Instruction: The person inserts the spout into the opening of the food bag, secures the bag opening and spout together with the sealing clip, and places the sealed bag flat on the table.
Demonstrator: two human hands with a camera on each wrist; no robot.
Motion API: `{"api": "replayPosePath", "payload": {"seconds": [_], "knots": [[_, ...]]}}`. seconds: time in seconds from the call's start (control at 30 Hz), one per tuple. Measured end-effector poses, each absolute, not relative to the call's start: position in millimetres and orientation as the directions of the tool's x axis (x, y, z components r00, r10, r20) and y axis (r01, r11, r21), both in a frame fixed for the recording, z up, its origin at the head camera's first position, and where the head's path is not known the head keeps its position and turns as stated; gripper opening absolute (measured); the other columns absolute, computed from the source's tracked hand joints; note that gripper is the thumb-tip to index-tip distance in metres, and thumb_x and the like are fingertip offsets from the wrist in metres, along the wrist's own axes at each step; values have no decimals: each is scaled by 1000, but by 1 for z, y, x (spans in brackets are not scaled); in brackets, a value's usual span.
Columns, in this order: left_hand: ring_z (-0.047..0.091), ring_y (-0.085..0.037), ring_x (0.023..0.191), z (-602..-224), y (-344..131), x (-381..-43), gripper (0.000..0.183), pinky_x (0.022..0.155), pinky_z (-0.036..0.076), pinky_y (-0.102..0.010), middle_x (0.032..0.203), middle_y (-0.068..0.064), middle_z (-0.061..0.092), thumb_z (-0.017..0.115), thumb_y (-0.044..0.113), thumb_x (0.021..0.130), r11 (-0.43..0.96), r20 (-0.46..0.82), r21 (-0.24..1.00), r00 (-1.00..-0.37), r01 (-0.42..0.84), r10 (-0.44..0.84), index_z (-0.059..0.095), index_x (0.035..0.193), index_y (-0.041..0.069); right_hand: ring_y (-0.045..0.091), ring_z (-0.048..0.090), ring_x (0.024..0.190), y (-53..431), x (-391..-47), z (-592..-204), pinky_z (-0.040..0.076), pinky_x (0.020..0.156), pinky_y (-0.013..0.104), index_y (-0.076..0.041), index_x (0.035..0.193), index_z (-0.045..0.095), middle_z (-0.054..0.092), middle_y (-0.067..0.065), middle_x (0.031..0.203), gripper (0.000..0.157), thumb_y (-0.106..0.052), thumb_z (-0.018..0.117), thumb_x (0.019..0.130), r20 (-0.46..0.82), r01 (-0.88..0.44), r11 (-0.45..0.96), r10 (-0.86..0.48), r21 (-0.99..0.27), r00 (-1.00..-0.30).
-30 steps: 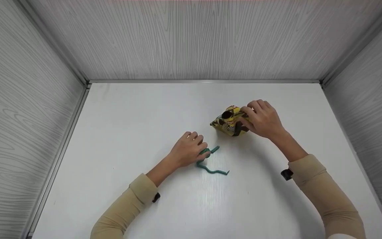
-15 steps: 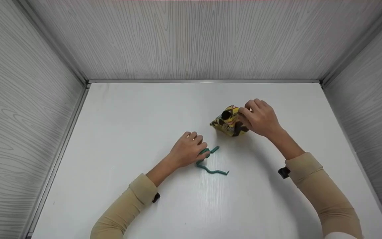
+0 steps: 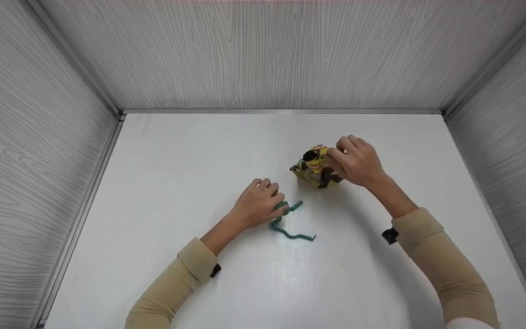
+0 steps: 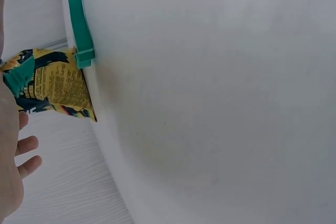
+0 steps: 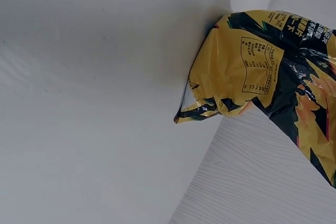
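Note:
My left hand (image 3: 257, 203) pinches a green plastic bag clip (image 3: 292, 236) between thumb and fingers, low over the table. The clip's thin arms spread apart, one running toward the front right; the part under the fingers is hidden. A yellow and black printed snack bag (image 3: 316, 173) stands behind and to the right of it. At the bag's top right, my right hand (image 3: 356, 161) grips the edge with curled fingers. A dark oval patch shows near the bag's top. In the right wrist view the crinkled bag (image 5: 226, 72) fills the right side, with the hand out of sight.
The white table (image 3: 190, 151) has grey wood-grain panels (image 3: 267, 55) on its back and both sides. Dark wrist cameras sit under both rolled sleeves. The bag stands between the left hand and the back panel's right half.
My right hand has shifted slightly left and back, still gripping the bag, whose top tilts a little left. The left hand has risen very slightly with the clip.

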State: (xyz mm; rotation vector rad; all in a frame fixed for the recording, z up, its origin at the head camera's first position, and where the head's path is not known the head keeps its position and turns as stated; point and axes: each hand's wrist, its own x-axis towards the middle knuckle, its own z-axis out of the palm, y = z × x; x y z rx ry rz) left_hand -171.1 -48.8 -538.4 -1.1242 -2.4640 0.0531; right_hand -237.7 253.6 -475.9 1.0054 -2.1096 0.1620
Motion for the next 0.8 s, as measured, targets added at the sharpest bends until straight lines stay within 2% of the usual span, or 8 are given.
{"api": "replayPosePath", "payload": {"seconds": [0.17,0.33,0.8], "knots": [[57,-19,91,-537,-49,-172,38,85,51,-36,95,1,62,40,51,100,666,390,-196,-566,719,726,61,92,20,21,41,56,251,-239,-480,35,49,34,-7,87,65,52,11,73,15,-21,69,89,729,-727,672,-566,138,-384],[58,-19,92,-535,-50,-174,40,85,51,-36,96,0,62,38,51,101,663,390,-208,-561,719,731,62,94,20,21,40,56,251,-239,-481,35,48,34,-7,87,66,51,11,73,15,-21,68,90,738,-737,668,-549,104,-393],[58,-20,92,-509,-48,-190,41,84,51,-35,96,-1,62,36,53,101,657,425,-278,-524,700,738,59,97,19,19,38,55,248,-238,-480,33,48,33,-7,86,66,50,10,71,12,-18,70,88,746,-755,651,-542,82,-386]]}}
